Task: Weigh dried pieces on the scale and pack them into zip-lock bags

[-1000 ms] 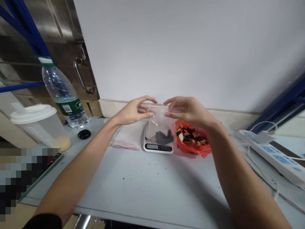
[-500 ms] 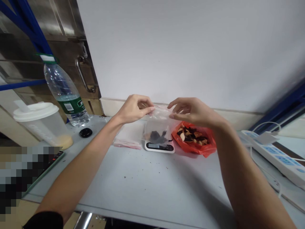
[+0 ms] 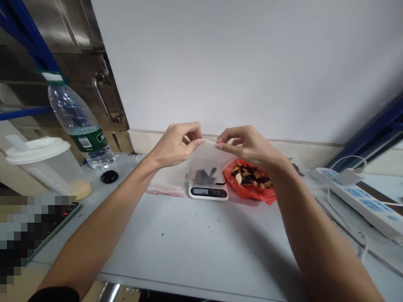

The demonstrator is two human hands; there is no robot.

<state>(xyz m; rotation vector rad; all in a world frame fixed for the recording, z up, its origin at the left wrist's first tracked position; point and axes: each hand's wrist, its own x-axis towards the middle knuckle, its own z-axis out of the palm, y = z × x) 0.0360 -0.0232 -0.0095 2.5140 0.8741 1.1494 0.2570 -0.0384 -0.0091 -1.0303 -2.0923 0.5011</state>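
Observation:
A clear zip-lock bag [image 3: 206,157] hangs upright between my hands, with dark dried pieces at its bottom. My left hand [image 3: 179,142] pinches the left end of its top edge. At the right end of that edge, my right hand [image 3: 239,144] grips between thumb and fingers. Under or just behind the bag's lower part is a white digital scale [image 3: 208,193] with a lit display; I cannot tell whether the bag touches it. To the right, a red plastic bag [image 3: 245,195] lies open, holding dark and pale dried pieces. Left of the scale lies a stack of flat clear bags [image 3: 166,184].
A large water bottle [image 3: 83,126] and a lidded shaker cup [image 3: 47,167] stand at the left, near a round black object [image 3: 109,176]. A white power strip [image 3: 362,201] with cables lies at the right. Dark crumbs dot the table [image 3: 189,251]; a wall [image 3: 236,63] rises behind.
My right hand has moved in to the bag's top edge, its fingers now closed on it. The bag looks more stretched. The whole view has shifted slightly.

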